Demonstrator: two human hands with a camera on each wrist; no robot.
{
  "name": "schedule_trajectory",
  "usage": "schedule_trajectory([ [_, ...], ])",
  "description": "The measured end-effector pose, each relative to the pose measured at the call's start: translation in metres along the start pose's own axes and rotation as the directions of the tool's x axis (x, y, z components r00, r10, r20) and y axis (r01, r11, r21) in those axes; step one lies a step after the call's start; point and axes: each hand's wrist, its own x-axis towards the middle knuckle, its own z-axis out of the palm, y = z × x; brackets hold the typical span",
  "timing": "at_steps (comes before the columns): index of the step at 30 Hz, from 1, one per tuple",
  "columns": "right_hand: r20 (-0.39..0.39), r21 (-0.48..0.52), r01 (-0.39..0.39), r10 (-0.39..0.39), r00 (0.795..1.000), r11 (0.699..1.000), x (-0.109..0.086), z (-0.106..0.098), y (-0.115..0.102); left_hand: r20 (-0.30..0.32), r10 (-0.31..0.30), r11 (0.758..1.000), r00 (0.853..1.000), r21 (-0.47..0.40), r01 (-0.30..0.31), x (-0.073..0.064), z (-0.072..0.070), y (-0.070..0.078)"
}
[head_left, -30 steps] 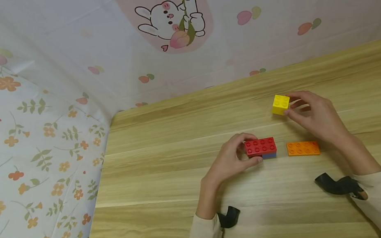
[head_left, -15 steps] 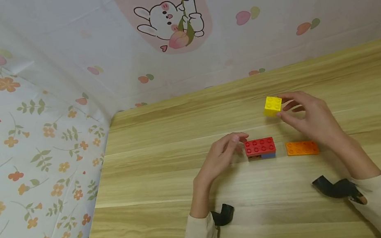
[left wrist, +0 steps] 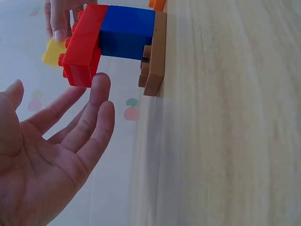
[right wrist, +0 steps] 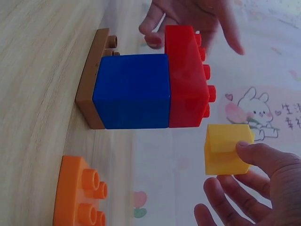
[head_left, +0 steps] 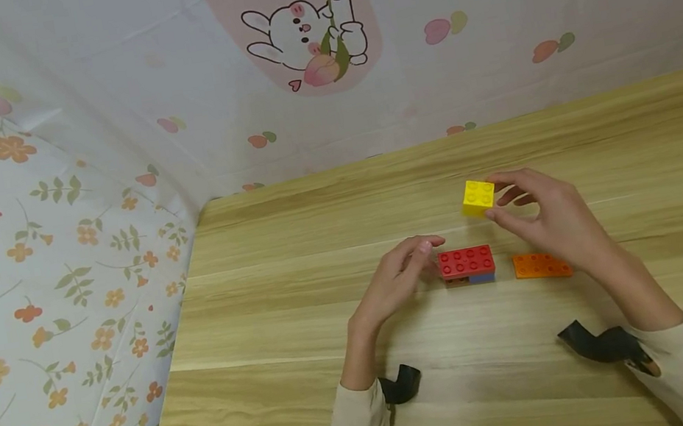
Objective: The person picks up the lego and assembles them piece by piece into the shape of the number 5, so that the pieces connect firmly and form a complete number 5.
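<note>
A small yellow toy brick (head_left: 478, 197) is pinched between the thumb and fingers of my right hand (head_left: 545, 207), held above the table behind the stack. The stack has a long red brick (head_left: 466, 262) on top, a blue brick (right wrist: 131, 92) under its right half and a thin brown brick (left wrist: 157, 54) at the bottom. A gap shows between red and brown on the left. My left hand (head_left: 389, 280) is beside the stack's left end with loosely bent fingers, holding nothing; whether a fingertip touches the red brick is unclear. A flat orange brick (head_left: 541, 265) lies right of the stack.
The wooden table (head_left: 284, 274) meets a printed white cloth (head_left: 493, 70) at the back and a flowered cloth (head_left: 58, 287) on the left. Black curved pieces (head_left: 603, 343) stick out at both sleeves.
My left hand has let go of the stack and drawn slightly left. My right hand has carried the yellow brick leftward, to behind the stack.
</note>
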Motion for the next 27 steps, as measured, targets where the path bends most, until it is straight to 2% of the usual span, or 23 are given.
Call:
schedule_trajectory([
  [4, 0.002, 0.004, 0.016, -0.016, 1.0, 1.0, 0.0, 0.0, -0.003, -0.003, 0.004, 0.999, 1.0, -0.049, -0.004, 0.0, 0.0, 0.0],
  [9, 0.005, 0.015, 0.043, -0.043, 0.999, 0.999, 0.0, 0.0, -0.007, 0.051, -0.003, 0.99, 0.999, -0.144, 0.01, -0.001, -0.001, 0.0],
  [16, 0.035, 0.022, 0.061, -0.061, 0.997, 0.998, -0.001, 0.0, -0.012, 0.127, 0.027, 0.983, 0.992, -0.183, -0.004, 0.0, -0.002, 0.003],
  [22, 0.094, 0.033, 0.079, -0.081, 0.992, 0.996, -0.001, 0.001, -0.013, 0.137, 0.037, 0.981, 0.99, -0.194, -0.009, -0.003, -0.007, 0.023],
  [27, 0.127, 0.041, 0.113, -0.117, 0.985, 0.993, -0.001, 0.002, -0.013, 0.136, 0.016, 0.986, 0.991, -0.166, 0.007, -0.005, -0.01, 0.036],
])
